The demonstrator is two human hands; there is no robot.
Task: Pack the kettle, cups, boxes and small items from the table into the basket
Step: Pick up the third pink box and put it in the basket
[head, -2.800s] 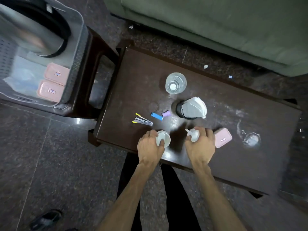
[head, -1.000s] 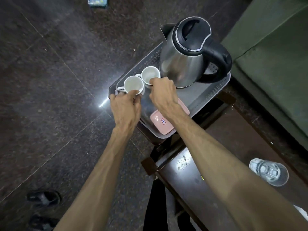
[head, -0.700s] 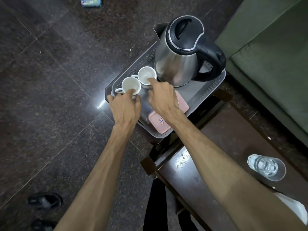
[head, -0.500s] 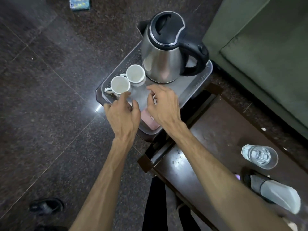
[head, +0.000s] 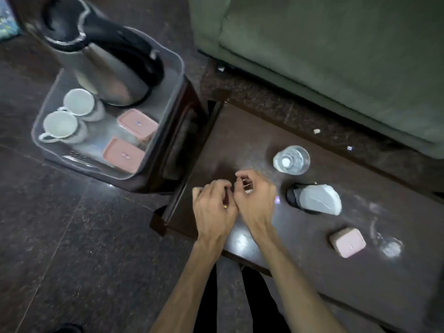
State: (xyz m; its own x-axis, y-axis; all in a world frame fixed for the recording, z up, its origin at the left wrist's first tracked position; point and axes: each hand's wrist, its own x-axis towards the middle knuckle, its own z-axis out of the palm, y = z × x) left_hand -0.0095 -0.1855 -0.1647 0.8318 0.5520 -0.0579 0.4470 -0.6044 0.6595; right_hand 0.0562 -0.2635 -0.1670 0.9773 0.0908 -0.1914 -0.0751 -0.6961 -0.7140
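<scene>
The grey basket [head: 178, 75] at the upper left holds the steel kettle [head: 105, 68], two white cups [head: 78, 102] [head: 60, 124] and two pink boxes [head: 138, 123] [head: 123, 155]. Both my hands are over the left part of the dark table [head: 300, 272]. My left hand [head: 213, 210] is curled down over small items, and a yellow tip shows under its fingers. My right hand [head: 257, 200] pinches a small item at its fingertips. A small purple item [head: 277, 200] lies just right of it. A third pink box [head: 348, 241] rests further right.
A clear glass [head: 291, 159] stands behind my hands. A black cup with a white cloth [head: 314, 200] stands to their right. The basket rests on a dark stool [head: 185, 140] beside the table. A green sofa [head: 336, 56] runs along the far side.
Both hands let go of the two cups in the basket and moved back right to the table, where they now close over the small items. My view swung right.
</scene>
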